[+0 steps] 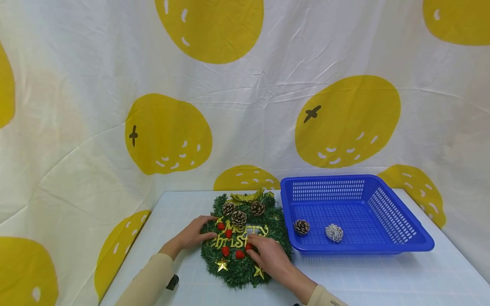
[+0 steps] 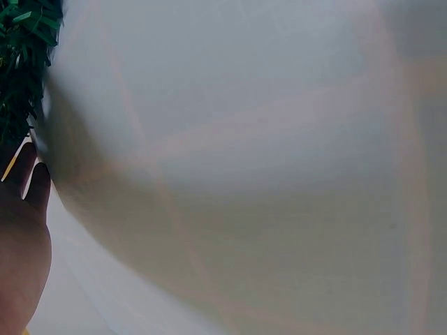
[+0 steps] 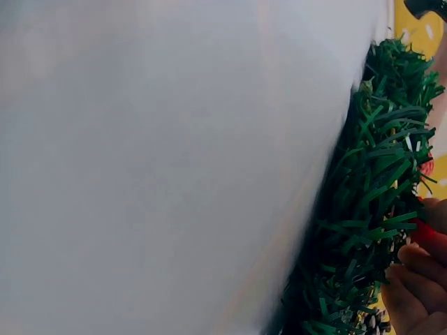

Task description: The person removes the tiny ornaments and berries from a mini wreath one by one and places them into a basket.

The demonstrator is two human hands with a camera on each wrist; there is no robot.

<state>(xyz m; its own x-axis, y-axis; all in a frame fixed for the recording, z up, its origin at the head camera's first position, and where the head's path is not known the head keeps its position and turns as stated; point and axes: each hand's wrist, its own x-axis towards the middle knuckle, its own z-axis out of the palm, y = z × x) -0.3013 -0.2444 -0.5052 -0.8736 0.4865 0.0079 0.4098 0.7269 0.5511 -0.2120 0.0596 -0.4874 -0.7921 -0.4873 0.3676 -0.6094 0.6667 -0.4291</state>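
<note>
A green Christmas wreath (image 1: 239, 274) lies on the table, with gold "Merry Christmas" lettering (image 1: 239, 242), pine cones (image 1: 239, 218), gold stars (image 1: 221, 265) and several red berries (image 1: 240, 254) on it. At its left edge rests my left hand (image 1: 197, 233), thumb and fingers spread; in the left wrist view its straight fingers (image 2: 38, 188) touch the greenery. My right hand (image 1: 269, 255) reaches over the wreath's right side and pinches a red berry (image 1: 249, 246). The right wrist view shows this red berry (image 3: 429, 237) between thumb and fingers, beside the green tinsel (image 3: 377, 167).
A blue plastic basket (image 1: 360, 246) stands right of the wreath, close to it. Inside are a brown pine cone (image 1: 301, 227) and a whitened one (image 1: 334, 233). A gold ribbon bow (image 1: 246, 197) tops the wreath. Behind the table (image 1: 183, 284) hangs a patterned curtain (image 1: 245, 127).
</note>
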